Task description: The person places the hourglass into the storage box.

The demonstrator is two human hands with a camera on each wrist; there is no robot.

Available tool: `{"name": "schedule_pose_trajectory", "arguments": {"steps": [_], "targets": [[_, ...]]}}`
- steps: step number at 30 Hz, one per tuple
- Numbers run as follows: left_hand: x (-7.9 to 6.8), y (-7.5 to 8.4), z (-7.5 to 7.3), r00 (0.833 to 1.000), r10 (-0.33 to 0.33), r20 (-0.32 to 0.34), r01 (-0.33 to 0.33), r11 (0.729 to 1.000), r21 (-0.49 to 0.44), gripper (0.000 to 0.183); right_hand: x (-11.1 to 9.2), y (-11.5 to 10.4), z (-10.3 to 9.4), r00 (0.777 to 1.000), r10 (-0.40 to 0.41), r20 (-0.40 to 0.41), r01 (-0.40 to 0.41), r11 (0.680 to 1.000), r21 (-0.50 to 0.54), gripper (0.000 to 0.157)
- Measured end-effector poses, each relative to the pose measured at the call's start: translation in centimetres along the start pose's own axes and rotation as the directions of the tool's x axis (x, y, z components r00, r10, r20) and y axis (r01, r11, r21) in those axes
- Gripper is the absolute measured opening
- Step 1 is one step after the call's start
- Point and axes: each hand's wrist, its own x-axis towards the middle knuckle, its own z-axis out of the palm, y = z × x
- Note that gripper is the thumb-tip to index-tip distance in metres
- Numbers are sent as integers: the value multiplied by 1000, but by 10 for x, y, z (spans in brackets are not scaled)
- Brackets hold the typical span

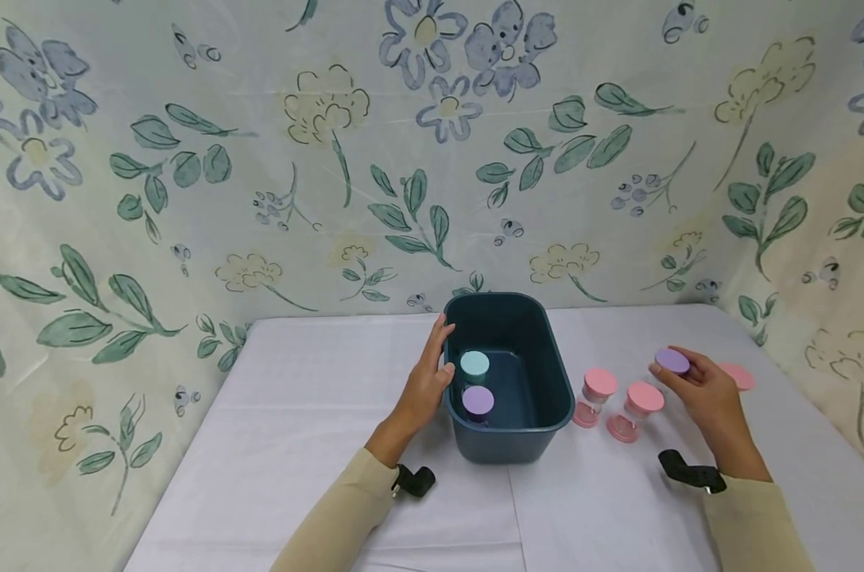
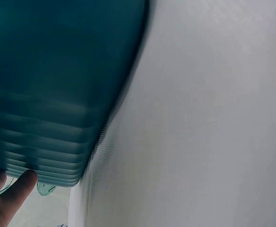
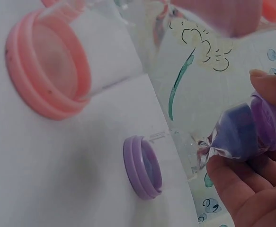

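Three pink hourglasses [image 1: 641, 402], two purple [image 1: 672, 361], one teal [image 1: 474, 366].

Worktop [image 1: 331, 373]: covered by white cloth [image 1: 246, 485].
Backdrop [image 1: 432, 155]: printed with flowers and leaves; seen beyond far, left and right edges.

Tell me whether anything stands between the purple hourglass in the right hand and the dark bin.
Two pink hourglasses stand on the table between the purple hourglass in the right hand and the bin, and the bin's right wall rises there too.
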Motion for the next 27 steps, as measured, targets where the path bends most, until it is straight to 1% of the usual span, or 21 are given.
{"name": "schedule_pose_trajectory", "arguments": {"steps": [5,10,17,23,27], "targets": [[0,0,-1,1000,8,-2,-8,1000,-19,71,-1,-3,1,1000,-12,-14,12,1000,-11,82],[0,0,0,1000,1,-1,-1,1000,-16,70,-2,-2,2,999,-22,-34,22,1000,-11,81],[0,0,0,1000,-22,0,22,1000,1,72,-1,-1,2,999,7,-35,-8,1000,-18,84],[0,2,0,1000,-15,-5,15,1000,0,71,-2,-3,4,998,56,-21,-55,998,41,90],[-1,0,0,1000,-13,-5,13,1000,3,69,-4,-5,5,998,67,-9,-66,995,71,92]]}}
